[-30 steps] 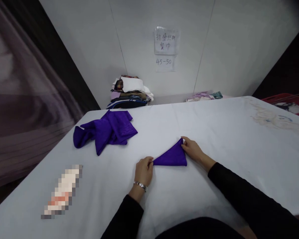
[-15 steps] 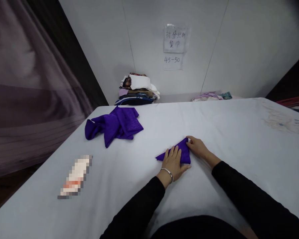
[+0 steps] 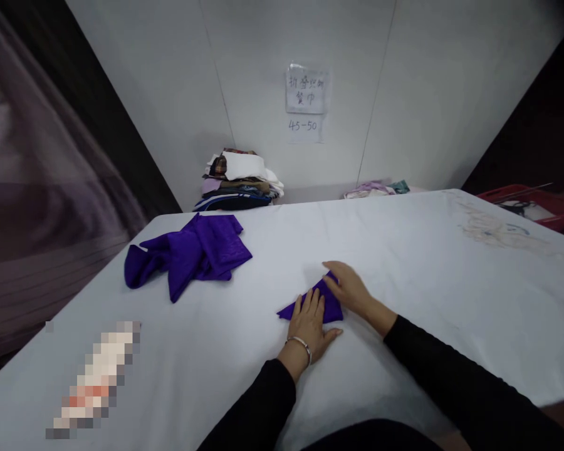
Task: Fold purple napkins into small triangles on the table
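Note:
A purple napkin [image 3: 333, 309], folded into a small triangle, lies on the white-covered table in front of me. My left hand [image 3: 309, 326] rests flat on its near left part, fingers stretched out, and wears a silver bracelet. At the napkin's upper right corner is my right hand [image 3: 348, 287], its thumb and fingers apart around that corner. Part of the folded cloth is hidden under both hands. Farther left, a second heap of purple cloth [image 3: 202, 250] lies loose and crumpled.
Folded clothes [image 3: 239, 181] are stacked beyond the table's far edge, with more cloth [image 3: 371, 188] to their right. A blurred-out pale object [image 3: 103, 369] lies at the front left. A red basket [image 3: 559, 210] stands at the far right. Handwritten sheets [image 3: 305, 91] hang on the wall.
My right hand has loosened from a pinch on the napkin's upper corner, and its thumb and fingers have parted. My left hand stays flat on the cloth. The camera view has shifted.

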The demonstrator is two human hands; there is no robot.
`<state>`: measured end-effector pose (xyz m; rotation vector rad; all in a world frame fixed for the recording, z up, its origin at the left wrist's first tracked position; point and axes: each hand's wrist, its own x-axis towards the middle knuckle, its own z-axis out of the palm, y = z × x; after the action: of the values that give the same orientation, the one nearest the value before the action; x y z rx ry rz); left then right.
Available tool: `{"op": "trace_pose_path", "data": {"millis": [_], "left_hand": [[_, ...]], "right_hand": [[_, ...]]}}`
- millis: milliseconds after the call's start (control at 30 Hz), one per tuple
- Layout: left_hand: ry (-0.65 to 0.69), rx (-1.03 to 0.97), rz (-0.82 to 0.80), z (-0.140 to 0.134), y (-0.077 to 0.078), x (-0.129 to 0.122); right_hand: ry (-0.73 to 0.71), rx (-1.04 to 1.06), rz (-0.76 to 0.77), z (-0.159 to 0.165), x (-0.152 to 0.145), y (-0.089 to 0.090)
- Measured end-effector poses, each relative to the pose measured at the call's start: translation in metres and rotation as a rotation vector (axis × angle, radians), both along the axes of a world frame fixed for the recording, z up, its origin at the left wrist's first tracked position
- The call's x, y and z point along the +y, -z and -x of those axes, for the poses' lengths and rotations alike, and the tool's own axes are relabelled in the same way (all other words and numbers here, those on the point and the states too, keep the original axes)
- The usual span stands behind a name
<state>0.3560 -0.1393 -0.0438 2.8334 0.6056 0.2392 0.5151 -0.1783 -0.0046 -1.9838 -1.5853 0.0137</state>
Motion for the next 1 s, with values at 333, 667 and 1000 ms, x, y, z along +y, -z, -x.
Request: {"op": "trace_pose_path", "data": {"millis": [333,667,1000], "left_hand": [[0.031,0.001,0.053,0.003,-0.002,0.002],[0.042,-0.01,0.027,0.003,0.006,0.005],[0.037,-0.001,0.032,0.003,0.001,0.004]], "right_hand": [[-0.336,-0.017,0.35,0.02,0.022,0.013],[-0.178,-0.166,0.362,-0.052,0.05,0.035],[-0.053,-0.017,0.434,-0.071,0.055,0.016]]}}
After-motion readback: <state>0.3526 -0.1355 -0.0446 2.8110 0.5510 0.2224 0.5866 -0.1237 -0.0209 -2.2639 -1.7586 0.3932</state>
